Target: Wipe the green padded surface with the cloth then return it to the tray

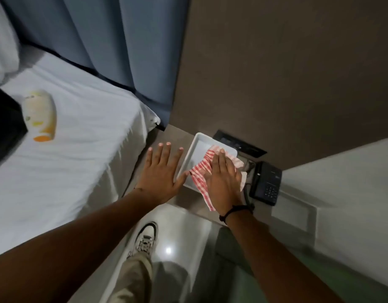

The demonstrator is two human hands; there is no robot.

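Observation:
A red-and-white checked cloth lies partly in a white rectangular tray on the brown bedside table. One end of the cloth trails over the tray's near edge. My right hand is laid over the cloth with fingers stretched out, holding it against the tray; my thumb is hidden. My left hand rests flat on the table left of the tray, fingers spread, with the thumb at the tray's near corner. A green surface shows at the lower right, under my right forearm.
A black desk phone sits right of the tray, with a dark socket panel behind it. The white bed on the left carries a cream and orange bottle. A blue padded headboard stands behind. My shoe is on the floor.

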